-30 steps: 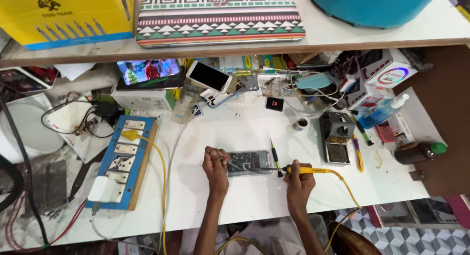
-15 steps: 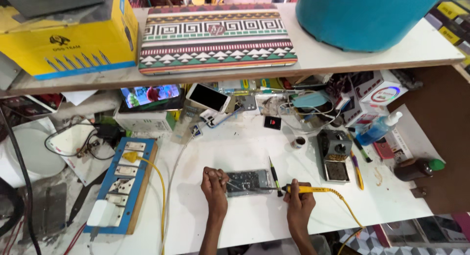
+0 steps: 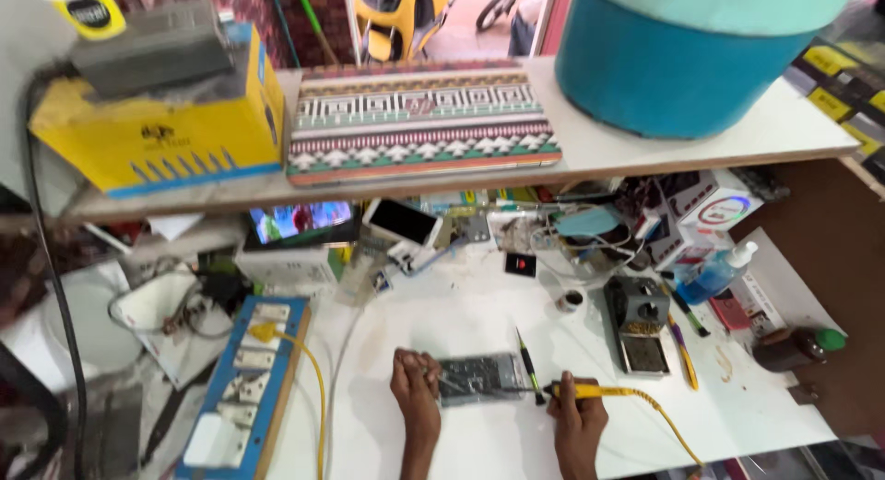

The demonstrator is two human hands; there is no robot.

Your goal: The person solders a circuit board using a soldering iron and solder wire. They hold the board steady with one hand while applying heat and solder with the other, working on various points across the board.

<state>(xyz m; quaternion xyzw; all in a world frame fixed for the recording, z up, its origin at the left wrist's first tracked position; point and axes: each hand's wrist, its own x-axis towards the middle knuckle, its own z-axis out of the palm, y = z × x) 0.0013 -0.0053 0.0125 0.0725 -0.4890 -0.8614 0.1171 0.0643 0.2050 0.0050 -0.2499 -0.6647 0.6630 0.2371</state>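
A grey opened phone board (image 3: 479,379) lies flat on the white workbench (image 3: 461,319). My left hand (image 3: 415,388) presses its left end, fingers curled on the edge. My right hand (image 3: 576,415) grips a yellow-handled soldering iron (image 3: 599,391), its tip pointing left at the board's right side. A yellow cable runs from the iron toward the lower right. A dark screwdriver with a green tip (image 3: 527,365) lies just right of the board.
A blue power strip (image 3: 244,383) with a yellow plug sits left. A soldering stand (image 3: 638,323), a blue bottle (image 3: 714,272) and a brown bottle (image 3: 793,348) are right. A shelf above carries a yellow box (image 3: 175,120), a patterned laptop (image 3: 419,120) and a teal drum (image 3: 682,51).
The view has tilted up, so hands and board sit lower in the picture and more of the shelf shows. Both hands keep their hold; the iron stays at the board's right side.
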